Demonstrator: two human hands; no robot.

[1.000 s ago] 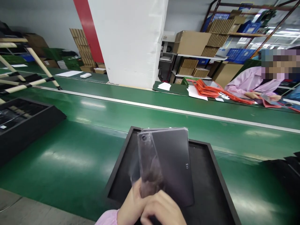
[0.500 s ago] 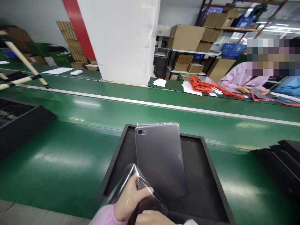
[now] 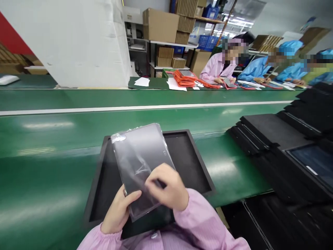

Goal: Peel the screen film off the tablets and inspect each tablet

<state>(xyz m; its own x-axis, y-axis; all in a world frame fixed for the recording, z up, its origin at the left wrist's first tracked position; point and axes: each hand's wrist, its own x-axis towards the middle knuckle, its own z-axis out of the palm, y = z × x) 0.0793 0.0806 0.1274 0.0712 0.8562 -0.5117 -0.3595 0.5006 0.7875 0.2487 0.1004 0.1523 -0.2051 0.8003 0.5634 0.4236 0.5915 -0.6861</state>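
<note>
A grey tablet [image 3: 152, 139] is tilted over a black shallow tray [image 3: 201, 159], its back facing up. Clear plastic film [image 3: 135, 163] covers much of that back, wrinkled near the middle and extending past the top edge. My left hand [image 3: 117, 210] grips the tablet's lower left edge, thumb on top of the film and fingers underneath. Over the lower right part, my right hand [image 3: 168, 185] is closed in a pinch at the film, slightly blurred. Its fingertips partly hide what lies between them. The tablet's lower end is close to my body.
Black trays [image 3: 257, 132] are stacked on the right, with a dark-screened tablet [image 3: 312, 166] in one. Across the green bench [image 3: 78, 139], co-workers [image 3: 218, 69] handle items beside orange pouches [image 3: 184, 78]. A white pillar [image 3: 91, 45] rises behind the bench.
The view has swung right. The tablet is lifted nearer to me and tilted, and the film, previously bunched at my left hand, now spreads over its back. My right hand has risen onto it.
</note>
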